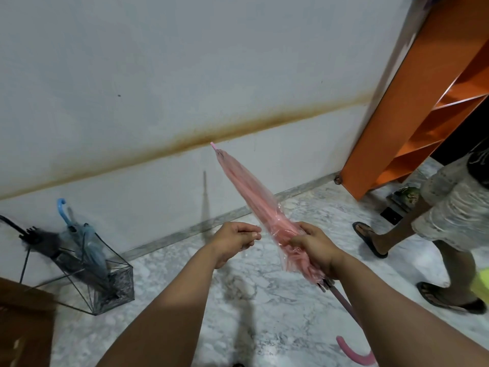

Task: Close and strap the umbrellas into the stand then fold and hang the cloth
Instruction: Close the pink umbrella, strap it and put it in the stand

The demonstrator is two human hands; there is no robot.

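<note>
1. 2 umbrellas, blue umbrella (87,242) and black umbrella (39,241), sit in the stand (105,282), well left of both hands.
2. Right hand (311,250) grips the closed pink umbrella (254,197); left hand (232,241) pinches something clear just beside it, probably its strap.
3. Strapping seems underway; next, wrap it snugly.
</note>
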